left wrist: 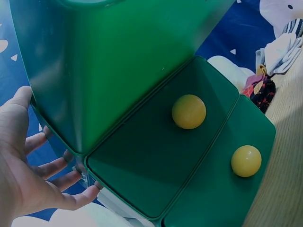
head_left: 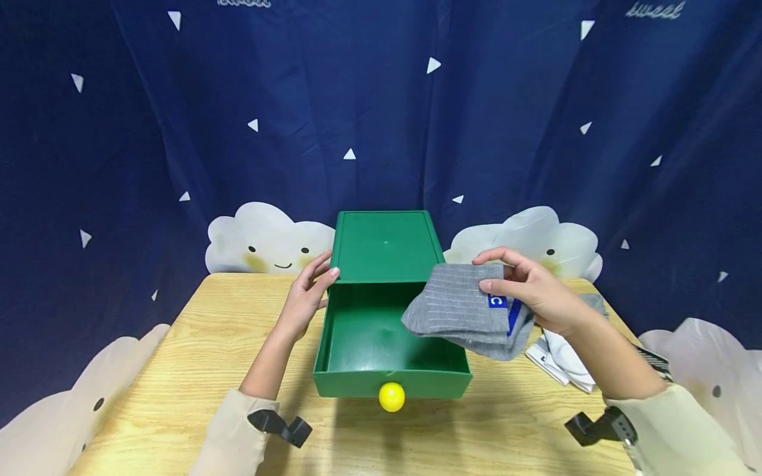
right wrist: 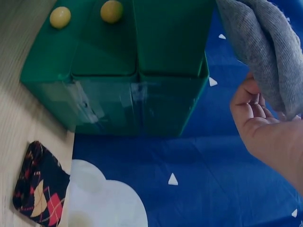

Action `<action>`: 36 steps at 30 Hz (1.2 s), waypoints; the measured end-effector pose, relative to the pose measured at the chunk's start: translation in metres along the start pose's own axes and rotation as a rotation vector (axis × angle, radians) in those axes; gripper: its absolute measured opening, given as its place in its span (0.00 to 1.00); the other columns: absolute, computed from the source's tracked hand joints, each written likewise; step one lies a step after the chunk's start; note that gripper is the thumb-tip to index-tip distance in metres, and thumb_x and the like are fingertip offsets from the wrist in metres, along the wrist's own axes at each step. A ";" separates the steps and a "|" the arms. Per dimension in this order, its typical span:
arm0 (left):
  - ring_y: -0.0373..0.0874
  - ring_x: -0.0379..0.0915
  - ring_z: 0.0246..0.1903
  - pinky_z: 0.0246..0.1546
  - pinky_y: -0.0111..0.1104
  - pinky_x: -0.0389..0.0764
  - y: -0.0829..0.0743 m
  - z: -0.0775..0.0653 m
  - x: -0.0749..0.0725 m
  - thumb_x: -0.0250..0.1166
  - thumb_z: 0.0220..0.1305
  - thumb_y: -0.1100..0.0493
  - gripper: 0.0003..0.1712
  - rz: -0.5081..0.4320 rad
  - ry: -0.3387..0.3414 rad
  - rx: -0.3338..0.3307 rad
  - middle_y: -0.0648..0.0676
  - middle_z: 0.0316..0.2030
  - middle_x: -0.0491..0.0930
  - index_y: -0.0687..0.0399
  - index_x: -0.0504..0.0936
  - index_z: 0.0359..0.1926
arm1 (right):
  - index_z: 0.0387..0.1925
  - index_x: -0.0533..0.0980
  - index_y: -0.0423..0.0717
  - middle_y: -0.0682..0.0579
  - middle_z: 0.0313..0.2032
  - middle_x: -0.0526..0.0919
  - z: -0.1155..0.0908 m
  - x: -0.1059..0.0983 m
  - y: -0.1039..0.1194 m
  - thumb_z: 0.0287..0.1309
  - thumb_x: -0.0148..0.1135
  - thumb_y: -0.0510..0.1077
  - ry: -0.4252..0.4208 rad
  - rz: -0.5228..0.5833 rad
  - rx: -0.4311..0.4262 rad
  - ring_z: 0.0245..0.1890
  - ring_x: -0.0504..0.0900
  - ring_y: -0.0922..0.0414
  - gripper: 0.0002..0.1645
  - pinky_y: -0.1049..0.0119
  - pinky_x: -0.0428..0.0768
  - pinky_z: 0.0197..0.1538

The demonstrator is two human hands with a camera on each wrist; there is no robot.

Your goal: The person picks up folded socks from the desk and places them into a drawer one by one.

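Note:
A green drawer cabinet (head_left: 385, 246) stands in the middle of the table, its top drawer (head_left: 351, 385) pulled out. That drawer has a yellow ball knob (head_left: 391, 396); two lower drawers with yellow knobs show in the left wrist view. My left hand (head_left: 303, 303) rests on the cabinet's left side, fingers spread, thumb near the drawer's edge. Over the drawer's right side, my right hand (head_left: 538, 291) pinches folded grey socks (head_left: 458, 303) with a blue label between thumb and fingers. The socks hang above the drawer's rim and hide part of its inside.
Right of the cabinet lie folded white socks (head_left: 565, 360), partly behind my right arm, and a striped sock (head_left: 655, 362). A dark argyle sock (right wrist: 45, 189) lies near the table edge. A blue curtain (head_left: 381, 99) with clouds hangs behind the wooden table (head_left: 220, 344).

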State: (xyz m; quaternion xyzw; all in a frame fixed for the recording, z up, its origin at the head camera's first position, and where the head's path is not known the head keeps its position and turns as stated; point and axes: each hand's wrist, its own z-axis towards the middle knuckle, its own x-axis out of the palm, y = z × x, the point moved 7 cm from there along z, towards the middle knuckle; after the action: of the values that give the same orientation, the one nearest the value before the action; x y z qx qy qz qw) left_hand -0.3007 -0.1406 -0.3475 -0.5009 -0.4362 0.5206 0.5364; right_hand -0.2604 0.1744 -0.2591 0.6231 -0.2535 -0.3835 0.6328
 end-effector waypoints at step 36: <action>0.53 0.60 0.64 0.58 0.57 0.68 0.002 0.000 -0.001 0.54 0.67 0.48 0.30 -0.005 -0.010 0.008 0.55 0.67 0.60 0.38 0.60 0.69 | 0.52 0.72 0.51 0.51 0.27 0.71 0.066 0.094 -0.011 0.58 0.61 0.42 0.077 -0.270 0.009 0.29 0.69 0.55 0.19 0.66 0.72 0.34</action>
State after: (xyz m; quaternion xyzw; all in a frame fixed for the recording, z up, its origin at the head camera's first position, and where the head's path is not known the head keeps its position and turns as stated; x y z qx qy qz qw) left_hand -0.3008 -0.1417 -0.3499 -0.4950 -0.4383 0.5235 0.5374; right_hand -0.2610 0.0606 -0.2789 0.6686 -0.1445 -0.4397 0.5820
